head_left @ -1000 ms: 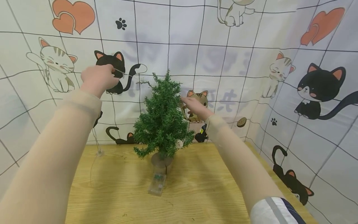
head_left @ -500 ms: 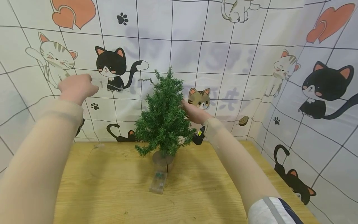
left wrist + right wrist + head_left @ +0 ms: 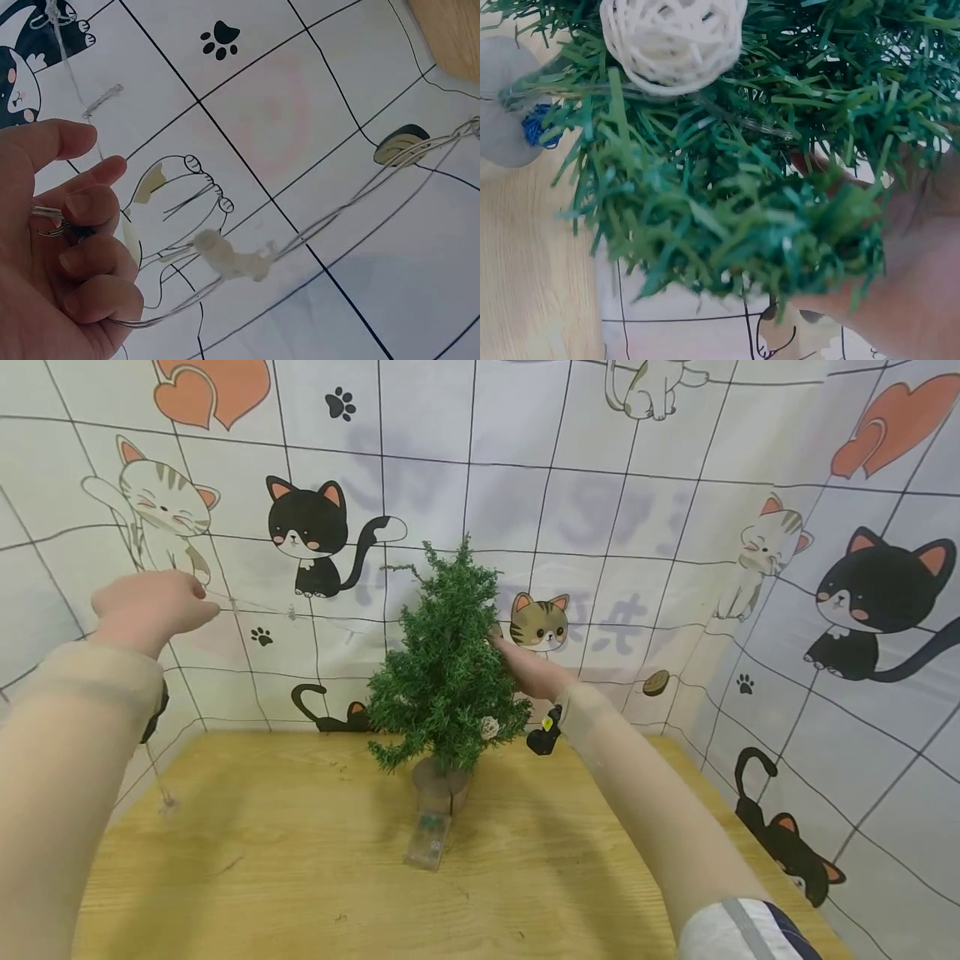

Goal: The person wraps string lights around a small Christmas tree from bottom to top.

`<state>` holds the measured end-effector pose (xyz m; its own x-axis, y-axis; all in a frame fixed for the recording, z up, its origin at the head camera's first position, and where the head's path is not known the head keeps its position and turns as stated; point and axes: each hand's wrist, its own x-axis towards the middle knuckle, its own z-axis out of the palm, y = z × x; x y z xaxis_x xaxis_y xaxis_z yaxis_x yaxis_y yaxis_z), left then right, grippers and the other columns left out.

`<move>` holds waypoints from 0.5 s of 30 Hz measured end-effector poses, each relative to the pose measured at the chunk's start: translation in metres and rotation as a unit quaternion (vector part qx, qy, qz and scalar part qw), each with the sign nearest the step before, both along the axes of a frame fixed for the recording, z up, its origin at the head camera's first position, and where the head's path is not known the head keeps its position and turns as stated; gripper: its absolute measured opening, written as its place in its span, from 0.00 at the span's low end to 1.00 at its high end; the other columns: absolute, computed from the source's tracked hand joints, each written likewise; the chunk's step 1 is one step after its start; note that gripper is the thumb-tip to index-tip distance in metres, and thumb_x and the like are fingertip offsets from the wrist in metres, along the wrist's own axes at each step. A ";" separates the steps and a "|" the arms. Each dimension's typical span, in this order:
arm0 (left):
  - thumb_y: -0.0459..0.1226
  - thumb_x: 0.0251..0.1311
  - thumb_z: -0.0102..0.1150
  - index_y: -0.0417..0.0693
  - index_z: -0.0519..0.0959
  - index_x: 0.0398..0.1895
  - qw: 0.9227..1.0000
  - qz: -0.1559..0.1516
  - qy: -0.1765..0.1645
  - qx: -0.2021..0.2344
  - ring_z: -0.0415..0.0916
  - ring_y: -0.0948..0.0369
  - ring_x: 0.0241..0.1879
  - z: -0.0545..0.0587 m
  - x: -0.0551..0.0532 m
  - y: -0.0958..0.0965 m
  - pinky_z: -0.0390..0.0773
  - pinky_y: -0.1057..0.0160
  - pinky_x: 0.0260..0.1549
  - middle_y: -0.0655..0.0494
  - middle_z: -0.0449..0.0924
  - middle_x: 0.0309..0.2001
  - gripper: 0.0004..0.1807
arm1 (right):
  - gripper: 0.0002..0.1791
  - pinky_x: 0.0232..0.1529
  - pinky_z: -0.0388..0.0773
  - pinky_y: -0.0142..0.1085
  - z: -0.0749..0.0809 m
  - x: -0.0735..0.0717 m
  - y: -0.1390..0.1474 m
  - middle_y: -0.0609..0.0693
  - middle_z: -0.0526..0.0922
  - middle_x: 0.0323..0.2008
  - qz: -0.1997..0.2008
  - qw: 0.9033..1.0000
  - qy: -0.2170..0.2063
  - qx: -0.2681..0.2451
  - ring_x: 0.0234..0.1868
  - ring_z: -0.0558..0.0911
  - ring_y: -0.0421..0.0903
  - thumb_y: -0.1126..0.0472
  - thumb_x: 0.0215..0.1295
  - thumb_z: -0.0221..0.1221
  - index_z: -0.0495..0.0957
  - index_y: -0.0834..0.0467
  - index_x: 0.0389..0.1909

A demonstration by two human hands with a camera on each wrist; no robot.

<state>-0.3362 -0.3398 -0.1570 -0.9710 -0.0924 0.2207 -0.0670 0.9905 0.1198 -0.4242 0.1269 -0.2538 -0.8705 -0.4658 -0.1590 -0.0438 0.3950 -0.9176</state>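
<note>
Left fingers (image 3: 90, 259) hold wires (image 3: 300, 241); wall lettering (image 3: 628, 618) (blurred) shows.

A thin, pale string (image 3: 291, 611) stretches toward the bushy green tree (image 3: 447, 668) standing upright on the wooden table (image 3: 300, 860).

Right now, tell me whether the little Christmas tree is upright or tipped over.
Upright: in the head view, the Christmas tree points straight up, its round base standing on the wooden table.

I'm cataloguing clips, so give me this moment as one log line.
left hand: holds pale strands | right hand: partly hidden by tree | white ball: on tree
</note>
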 end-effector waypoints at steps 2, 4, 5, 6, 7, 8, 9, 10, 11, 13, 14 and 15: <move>0.50 0.64 0.39 0.39 0.68 0.60 1.000 0.004 -0.008 -0.004 0.69 0.32 0.43 0.001 0.004 -0.007 0.67 0.38 0.33 0.27 0.67 0.58 0.30 | 0.36 0.70 0.44 0.55 -0.001 0.000 0.001 0.51 0.31 0.77 -0.004 1.000 -0.013 -0.024 0.76 0.37 0.53 0.38 0.76 0.32 0.31 0.43 0.77; 0.52 0.65 0.39 0.38 0.68 0.61 1.000 0.011 -0.013 -0.007 0.68 0.31 0.43 0.001 0.009 -0.013 0.66 0.38 0.34 0.26 0.66 0.59 0.31 | 0.37 0.69 0.46 0.57 -0.002 0.001 0.003 0.53 0.31 0.77 -0.004 0.999 -0.014 -0.028 0.76 0.37 0.54 0.36 0.75 0.33 0.30 0.42 0.77; 0.53 0.65 0.39 0.38 0.67 0.61 1.000 0.015 -0.016 -0.011 0.68 0.31 0.43 0.002 0.011 -0.016 0.66 0.37 0.34 0.26 0.66 0.58 0.32 | 0.38 0.69 0.47 0.58 -0.003 0.002 0.004 0.54 0.32 0.77 -0.006 0.999 -0.018 -0.029 0.76 0.37 0.54 0.35 0.74 0.33 0.30 0.42 0.77; 0.53 0.65 0.39 0.38 0.68 0.61 1.000 0.018 -0.018 -0.013 0.68 0.31 0.43 0.002 0.012 -0.018 0.66 0.38 0.34 0.26 0.66 0.58 0.32 | 0.40 0.69 0.47 0.58 -0.003 0.002 0.005 0.56 0.33 0.77 -0.008 0.999 -0.019 -0.029 0.76 0.37 0.54 0.34 0.73 0.34 0.30 0.43 0.77; 0.54 0.66 0.39 0.38 0.68 0.61 0.999 0.024 -0.021 -0.016 0.67 0.31 0.42 0.002 0.014 -0.020 0.66 0.38 0.34 0.25 0.66 0.57 0.32 | 0.41 0.69 0.47 0.58 -0.003 0.002 0.006 0.57 0.35 0.76 -0.012 0.999 -0.021 -0.027 0.76 0.38 0.54 0.33 0.73 0.34 0.31 0.45 0.77; 0.54 0.66 0.39 0.37 0.68 0.60 0.999 0.027 -0.023 -0.018 0.67 0.33 0.41 0.001 0.015 -0.023 0.65 0.40 0.33 0.25 0.67 0.56 0.32 | 0.42 0.69 0.47 0.58 -0.003 0.003 0.007 0.57 0.37 0.76 -0.015 0.999 -0.022 -0.021 0.76 0.38 0.54 0.33 0.72 0.35 0.31 0.46 0.77; 0.54 0.66 0.39 0.37 0.69 0.59 0.999 0.031 -0.025 -0.020 0.67 0.34 0.39 0.000 0.017 -0.025 0.64 0.42 0.32 0.25 0.67 0.55 0.32 | 0.42 0.69 0.47 0.57 -0.003 0.004 0.009 0.57 0.38 0.76 -0.017 1.000 -0.022 -0.015 0.76 0.39 0.55 0.32 0.72 0.35 0.32 0.47 0.77; 0.55 0.67 0.40 0.36 0.69 0.59 0.999 0.033 -0.030 -0.021 0.67 0.32 0.42 -0.001 0.019 -0.027 0.66 0.39 0.36 0.24 0.67 0.55 0.32 | 0.42 0.69 0.46 0.57 -0.003 0.005 0.010 0.57 0.39 0.76 -0.018 1.000 -0.023 -0.007 0.76 0.39 0.56 0.32 0.72 0.34 0.33 0.49 0.77; 0.55 0.67 0.40 0.36 0.69 0.58 0.999 0.038 -0.032 -0.023 0.67 0.33 0.41 -0.003 0.022 -0.029 0.66 0.39 0.36 0.24 0.67 0.55 0.33 | 0.43 0.69 0.46 0.57 -0.004 0.006 0.011 0.57 0.40 0.76 -0.016 1.000 -0.024 0.000 0.75 0.39 0.56 0.33 0.73 0.34 0.33 0.51 0.77; 0.55 0.67 0.40 0.36 0.70 0.57 0.998 0.045 -0.035 -0.024 0.67 0.34 0.40 -0.009 0.028 -0.033 0.66 0.41 0.36 0.25 0.68 0.53 0.33 | 0.43 0.70 0.44 0.56 -0.005 0.007 0.013 0.56 0.41 0.76 -0.013 1.000 -0.024 0.011 0.75 0.40 0.57 0.33 0.73 0.33 0.36 0.53 0.77; 0.55 0.67 0.41 0.35 0.70 0.57 0.998 0.046 -0.036 -0.024 0.67 0.33 0.41 -0.011 0.031 -0.035 0.66 0.40 0.37 0.25 0.68 0.53 0.32 | 0.42 0.70 0.43 0.57 -0.006 0.008 0.013 0.56 0.41 0.76 -0.009 1.000 -0.023 0.016 0.75 0.40 0.58 0.33 0.73 0.33 0.36 0.53 0.77; 0.55 0.67 0.41 0.35 0.71 0.56 0.998 0.047 -0.037 -0.024 0.66 0.32 0.42 -0.014 0.034 -0.037 0.66 0.38 0.38 0.24 0.68 0.53 0.32 | 0.42 0.70 0.42 0.57 -0.006 0.008 0.014 0.56 0.41 0.76 -0.005 1.000 -0.022 0.019 0.75 0.40 0.58 0.33 0.73 0.32 0.36 0.53 0.77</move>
